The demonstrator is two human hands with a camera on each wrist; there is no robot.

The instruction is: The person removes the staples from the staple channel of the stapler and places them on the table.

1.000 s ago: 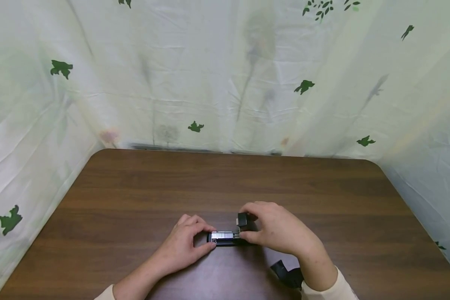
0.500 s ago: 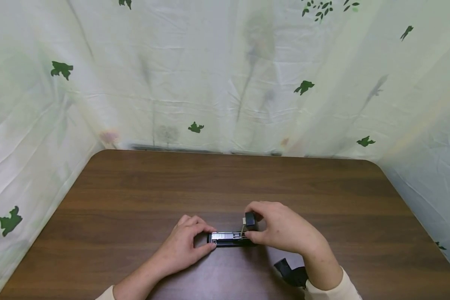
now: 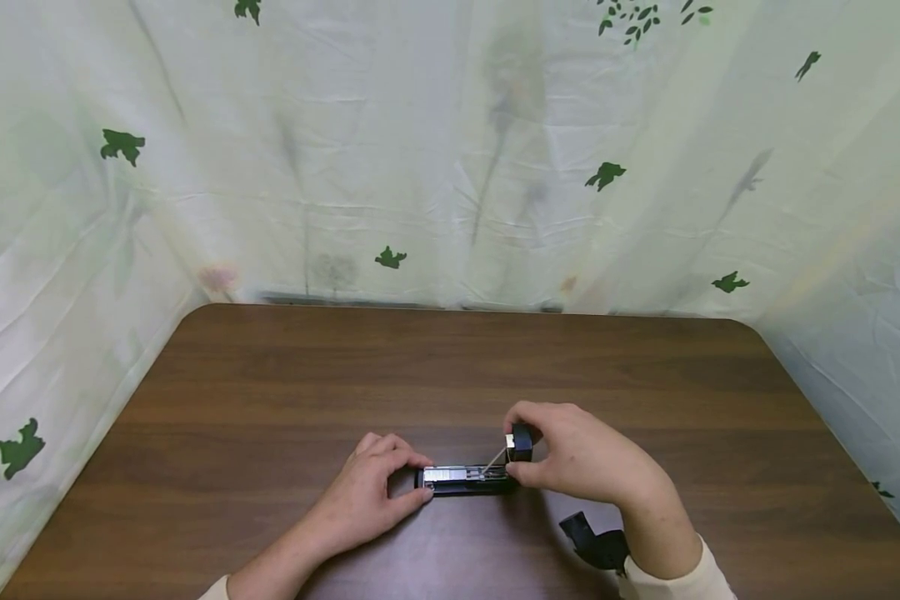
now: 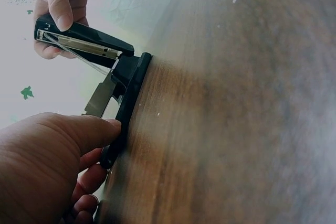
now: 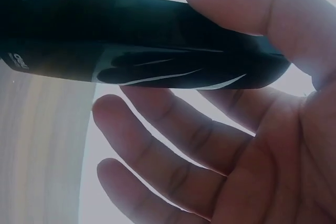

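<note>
"Pinching one end of the black stapler (image 3: 461,490) is the left hand (image 3: 371,496), thumb and fingers closed on its base (image 4: 129,103), lower middle of the head view. What about the other?"

"The right hand (image 3: 596,458), lower right of centre, grips the raised cover (image 5: 131,30) between thumb and fingers. From the head we get only a blunt dark end; the left wrist view shows its length, slanting at upper left, with a spring (image 4: 79,55) stretched beneath."

"Materials?"

"Glossy and smooth, with pale lettering (image 5: 20,61) at the left of the right wrist view. The spring is thin coiled metal; a flat grey metal strip (image 4: 98,99) sticks out beside the base."

"And around it?"

"A brown wood-grain desk (image 3: 270,375), rounded at its far corners, then pale creased cloth (image 3: 435,150) with green prints across the top of the head view."
</note>
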